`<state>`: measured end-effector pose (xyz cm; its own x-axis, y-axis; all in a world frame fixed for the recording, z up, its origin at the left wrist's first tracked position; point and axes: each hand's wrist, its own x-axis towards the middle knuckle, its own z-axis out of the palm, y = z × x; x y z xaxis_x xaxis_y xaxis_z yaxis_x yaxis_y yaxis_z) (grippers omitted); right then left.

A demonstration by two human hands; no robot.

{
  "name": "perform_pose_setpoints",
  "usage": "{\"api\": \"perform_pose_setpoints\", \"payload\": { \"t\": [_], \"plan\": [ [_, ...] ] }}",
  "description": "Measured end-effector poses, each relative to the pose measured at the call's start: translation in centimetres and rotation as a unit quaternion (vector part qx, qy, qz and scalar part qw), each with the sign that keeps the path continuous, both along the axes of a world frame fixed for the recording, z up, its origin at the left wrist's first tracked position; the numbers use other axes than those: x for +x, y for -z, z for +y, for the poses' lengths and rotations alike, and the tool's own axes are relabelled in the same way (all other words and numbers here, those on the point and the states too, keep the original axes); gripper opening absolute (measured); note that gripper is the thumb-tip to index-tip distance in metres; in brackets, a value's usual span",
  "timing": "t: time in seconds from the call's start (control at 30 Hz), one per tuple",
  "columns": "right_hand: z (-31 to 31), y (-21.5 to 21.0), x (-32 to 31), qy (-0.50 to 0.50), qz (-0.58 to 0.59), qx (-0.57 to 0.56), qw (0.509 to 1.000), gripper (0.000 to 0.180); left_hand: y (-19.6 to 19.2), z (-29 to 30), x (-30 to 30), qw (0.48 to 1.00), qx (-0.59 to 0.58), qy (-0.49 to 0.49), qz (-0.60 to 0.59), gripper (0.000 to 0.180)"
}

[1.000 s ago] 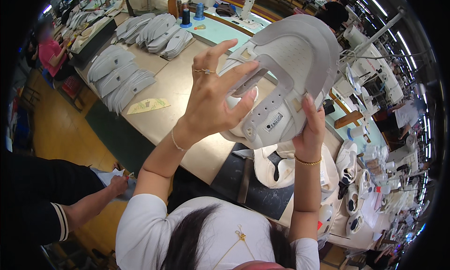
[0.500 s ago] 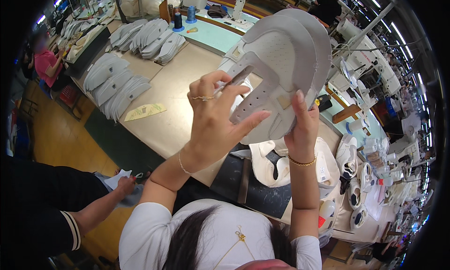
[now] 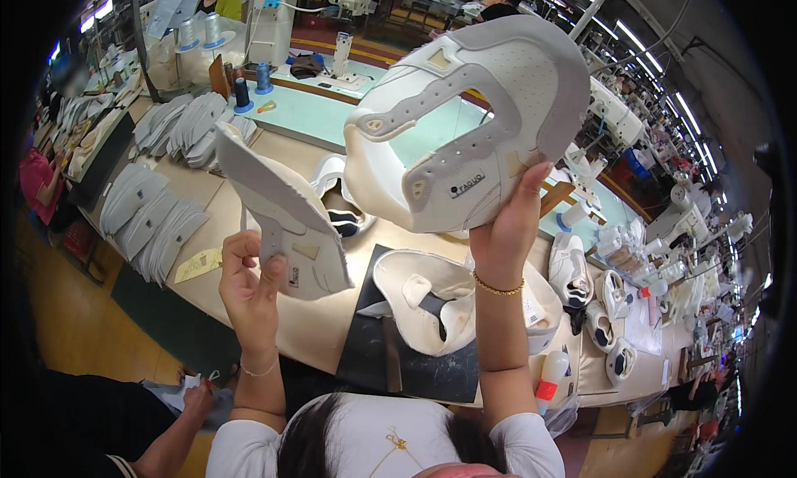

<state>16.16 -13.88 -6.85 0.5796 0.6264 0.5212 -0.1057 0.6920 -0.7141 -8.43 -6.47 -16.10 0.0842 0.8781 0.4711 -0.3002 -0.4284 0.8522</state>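
Raised in my right hand [image 3: 508, 233] is a white and grey shoe upper [image 3: 502, 150], held at its lower side edge, thumb on the outside. Eyelet rows flank its open throat. My left hand [image 3: 251, 283] is closed on a second, similar shoe upper [image 3: 286, 204], tilted nearly edge-on to the left of the first. The two uppers are apart. Below them, on a black mat [image 3: 365, 358], lies a cream shoe upper [image 3: 386, 283] with its lining showing. A part-finished shoe [image 3: 336, 183] sits behind the left upper, partly hidden.
Stacks of grey upper pieces [image 3: 154, 221] lie at the left of the table. Thread spools [image 3: 242, 95] stand behind. Shoes [image 3: 571, 275] and a bottle with a red band [image 3: 550, 378] are at the right. At lower left, a co-worker's hand [image 3: 198, 399] holds white material.
The two uppers, held together before, are now apart. My left hand has moved left and down with one; my right hand keeps the other. The view has shifted, showing more of the table.
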Motion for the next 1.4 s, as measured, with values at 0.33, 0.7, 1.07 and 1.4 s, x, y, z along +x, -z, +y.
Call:
{"api": "perform_pose_setpoints", "payload": {
  "t": [0.33,0.7,1.07,1.4],
  "plan": [
    [3.2,0.7,-1.4,0.137,-0.164,-0.070,0.974,0.051,0.3,-0.2,0.1,0.999,-0.025,0.020,-0.014,0.029],
    [3.5,1.1,-4.9,0.099,-0.207,-0.186,0.955,0.055,-0.9,0.3,2.9,0.995,-0.037,0.019,-0.091,0.030],
    [2.6,3.3,-9.0,-0.109,-0.291,-0.198,0.930,0.056,-2.0,1.5,0.5,0.979,-0.103,0.100,-0.142,0.024],
    [-2.2,4.5,-3.6,-0.028,-0.394,-0.242,0.886,0.044,-1.5,4.0,-9.2,0.953,-0.027,-0.303,-0.009,0.023]
  ]
}}
